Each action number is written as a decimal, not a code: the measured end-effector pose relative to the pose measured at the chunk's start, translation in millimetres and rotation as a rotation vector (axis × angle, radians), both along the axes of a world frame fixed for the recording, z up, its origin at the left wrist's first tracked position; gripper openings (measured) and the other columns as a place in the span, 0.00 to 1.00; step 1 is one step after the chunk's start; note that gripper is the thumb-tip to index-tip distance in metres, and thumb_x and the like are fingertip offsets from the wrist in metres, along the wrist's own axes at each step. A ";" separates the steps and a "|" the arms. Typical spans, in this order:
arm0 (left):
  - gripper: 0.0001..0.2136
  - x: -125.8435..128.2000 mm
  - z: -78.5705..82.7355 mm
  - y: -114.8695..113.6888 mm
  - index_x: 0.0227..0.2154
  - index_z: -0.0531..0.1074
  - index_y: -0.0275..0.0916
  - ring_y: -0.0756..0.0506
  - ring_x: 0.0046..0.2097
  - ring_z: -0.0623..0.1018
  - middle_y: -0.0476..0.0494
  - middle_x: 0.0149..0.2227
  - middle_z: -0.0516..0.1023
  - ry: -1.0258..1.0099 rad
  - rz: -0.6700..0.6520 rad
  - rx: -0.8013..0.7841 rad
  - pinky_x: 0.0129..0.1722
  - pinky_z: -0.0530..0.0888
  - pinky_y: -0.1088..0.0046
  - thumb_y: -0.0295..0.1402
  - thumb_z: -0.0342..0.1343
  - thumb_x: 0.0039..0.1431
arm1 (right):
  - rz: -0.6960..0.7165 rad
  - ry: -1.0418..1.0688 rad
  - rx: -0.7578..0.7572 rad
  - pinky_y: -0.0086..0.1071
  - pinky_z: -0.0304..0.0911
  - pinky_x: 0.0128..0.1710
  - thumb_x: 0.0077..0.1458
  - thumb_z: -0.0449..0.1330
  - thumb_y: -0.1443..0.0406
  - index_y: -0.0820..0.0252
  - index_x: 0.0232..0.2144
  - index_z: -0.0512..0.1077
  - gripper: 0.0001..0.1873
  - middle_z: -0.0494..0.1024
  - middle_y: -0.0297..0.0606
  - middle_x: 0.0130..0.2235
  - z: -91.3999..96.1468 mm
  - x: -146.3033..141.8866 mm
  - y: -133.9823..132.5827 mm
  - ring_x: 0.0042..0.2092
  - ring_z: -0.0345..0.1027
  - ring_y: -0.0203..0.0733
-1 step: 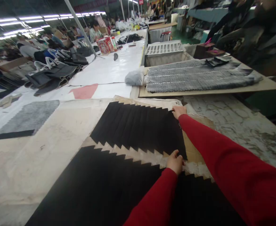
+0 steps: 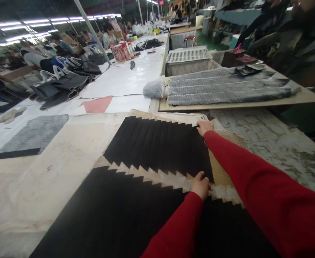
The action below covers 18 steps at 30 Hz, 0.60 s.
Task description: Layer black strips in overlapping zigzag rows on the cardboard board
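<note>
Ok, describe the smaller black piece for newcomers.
On the pale tabletop, the left hand and right hand are at the right corners of the smaller black piece. It is toothed near and far; the larger black piece shows teeth only along its far edge.

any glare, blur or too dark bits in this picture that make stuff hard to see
Head view: ceiling lights burn out to white strips, upper left; head view: white table shows a pale sheen; head view: people at upper right are dark and blurred; head view: the nearer black piece is so dark that hardly any texture shows.
</note>
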<state>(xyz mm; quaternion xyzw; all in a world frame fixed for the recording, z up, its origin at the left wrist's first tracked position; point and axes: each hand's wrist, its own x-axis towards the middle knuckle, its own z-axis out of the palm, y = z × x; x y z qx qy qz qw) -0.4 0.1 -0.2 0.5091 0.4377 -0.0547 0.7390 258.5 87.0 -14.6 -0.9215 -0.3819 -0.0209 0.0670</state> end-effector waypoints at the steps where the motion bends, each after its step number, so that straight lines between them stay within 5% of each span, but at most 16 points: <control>1: 0.23 -0.4 -0.6 -0.1 0.56 0.53 0.32 0.56 0.16 0.59 0.53 0.17 0.63 -0.003 -0.013 -0.002 0.19 0.61 0.81 0.28 0.41 0.56 | -0.007 -0.005 0.020 0.39 0.50 0.43 0.49 0.52 0.59 0.62 0.42 0.68 0.19 0.72 0.46 0.38 -1.1 -0.2 0.2 0.42 0.61 0.47; 6: 0.24 -5.9 3.2 -1.5 0.56 0.54 0.32 0.55 0.18 0.62 0.53 0.19 0.62 -0.032 -0.080 0.103 0.21 0.62 0.80 0.28 0.44 0.54 | -0.060 0.020 0.140 0.42 0.43 0.51 0.50 0.50 0.60 0.63 0.50 0.60 0.24 0.65 0.48 0.49 -5.3 -3.5 -5.4 0.51 0.54 0.49; 9: 0.21 -23.6 26.3 -1.2 0.51 0.62 0.36 0.54 0.21 0.65 0.53 0.20 0.62 -0.134 -0.127 0.275 0.23 0.63 0.79 0.29 0.46 0.52 | -0.104 0.106 0.194 0.40 0.45 0.52 0.51 0.49 0.61 0.63 0.52 0.57 0.25 0.61 0.47 0.53 -10.5 -3.5 -33.1 0.53 0.52 0.48; 14: 0.14 -117.6 84.9 -3.3 0.41 0.70 0.40 0.54 0.25 0.65 0.52 0.22 0.66 -0.272 -0.185 0.289 0.27 0.63 0.78 0.33 0.49 0.51 | -0.259 0.349 0.254 0.32 0.44 0.54 0.48 0.48 0.62 0.76 0.52 0.57 0.31 0.60 0.57 0.53 -24.6 -2.1 -155.5 0.56 0.50 0.47; 18: 0.17 -227.7 90.6 -15.0 0.35 0.74 0.41 0.51 0.27 0.68 0.48 0.25 0.72 -0.120 -0.205 -0.028 0.30 0.66 0.73 0.44 0.58 0.42 | -0.566 0.592 0.330 0.35 0.53 0.49 0.39 0.48 0.57 0.75 0.52 0.59 0.38 0.62 0.63 0.51 -35.6 -26.5 -283.2 0.52 0.58 0.50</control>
